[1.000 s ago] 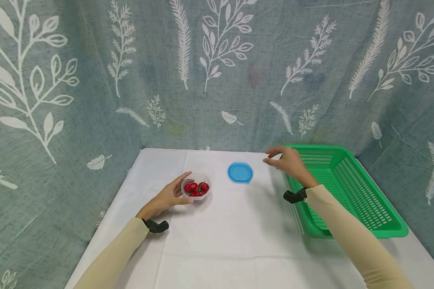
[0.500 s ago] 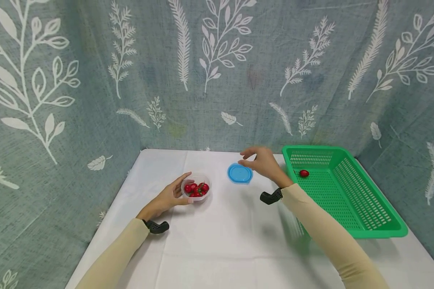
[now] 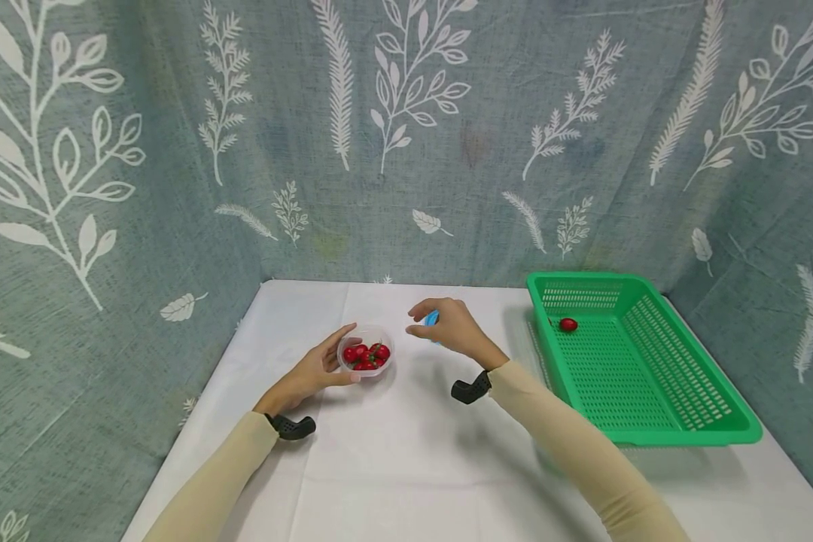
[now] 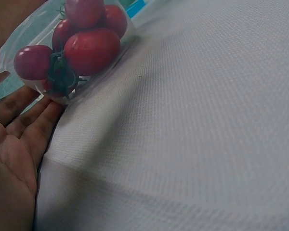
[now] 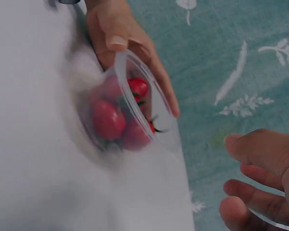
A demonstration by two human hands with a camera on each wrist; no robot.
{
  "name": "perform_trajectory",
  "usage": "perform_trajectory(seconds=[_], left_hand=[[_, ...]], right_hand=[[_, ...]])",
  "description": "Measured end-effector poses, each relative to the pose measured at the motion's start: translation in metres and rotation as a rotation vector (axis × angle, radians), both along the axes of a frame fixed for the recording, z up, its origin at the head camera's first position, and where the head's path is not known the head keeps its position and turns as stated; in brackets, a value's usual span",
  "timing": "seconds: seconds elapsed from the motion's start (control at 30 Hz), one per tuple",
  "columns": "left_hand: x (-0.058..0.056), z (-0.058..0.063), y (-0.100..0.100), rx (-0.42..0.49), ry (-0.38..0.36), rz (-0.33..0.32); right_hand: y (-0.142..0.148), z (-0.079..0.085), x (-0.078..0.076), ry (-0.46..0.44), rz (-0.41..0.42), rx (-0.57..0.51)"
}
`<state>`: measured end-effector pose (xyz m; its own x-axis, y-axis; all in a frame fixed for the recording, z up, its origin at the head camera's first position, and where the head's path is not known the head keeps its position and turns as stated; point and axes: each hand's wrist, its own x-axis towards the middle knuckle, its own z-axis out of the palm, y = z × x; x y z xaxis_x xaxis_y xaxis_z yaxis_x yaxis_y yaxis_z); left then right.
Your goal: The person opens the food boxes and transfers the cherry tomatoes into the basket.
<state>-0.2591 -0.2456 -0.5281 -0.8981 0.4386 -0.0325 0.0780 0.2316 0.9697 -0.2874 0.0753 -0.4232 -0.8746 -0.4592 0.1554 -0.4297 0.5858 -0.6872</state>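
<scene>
A clear plastic tub (image 3: 385, 336) stands on the white cloth with several cherry tomatoes (image 3: 368, 357) in it, some with green stems. My left hand (image 3: 314, 370) holds the tub from the left, thumb near the rim and fingers round the far side. In the right wrist view the tub (image 5: 119, 67) shows with the left thumb at its rim. To the right, my right hand (image 3: 451, 331) hovers beside the tub, apart from it, with loosely bent fingers and nothing between them. Beneath that hand a blue lid (image 3: 431, 318) lies mostly hidden.
At the right of the table sits a green perforated basket (image 3: 684, 436). One red tomato (image 3: 568, 324) lies inside it near the back left corner. A patterned grey-green curtain (image 3: 406, 150) hangs behind and along both sides.
My right hand has moved left from the green basket, past the lid, towards the tub. A tomato in the basket has come into view. The left hand stays where it was.
</scene>
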Motion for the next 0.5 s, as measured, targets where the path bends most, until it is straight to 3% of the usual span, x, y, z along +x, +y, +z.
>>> perform_trajectory(seconds=[0.2, 0.5], left_hand=[[0.001, 0.002, 0.000, -0.006, -0.008, 0.003], [0.005, 0.004, -0.002, 0.014, 0.002, -0.022]], right_hand=[[-0.020, -0.009, 0.007, -0.044, 0.071, -0.017], [-0.046, -0.023, 0.015, -0.024, 0.150, 0.035]])
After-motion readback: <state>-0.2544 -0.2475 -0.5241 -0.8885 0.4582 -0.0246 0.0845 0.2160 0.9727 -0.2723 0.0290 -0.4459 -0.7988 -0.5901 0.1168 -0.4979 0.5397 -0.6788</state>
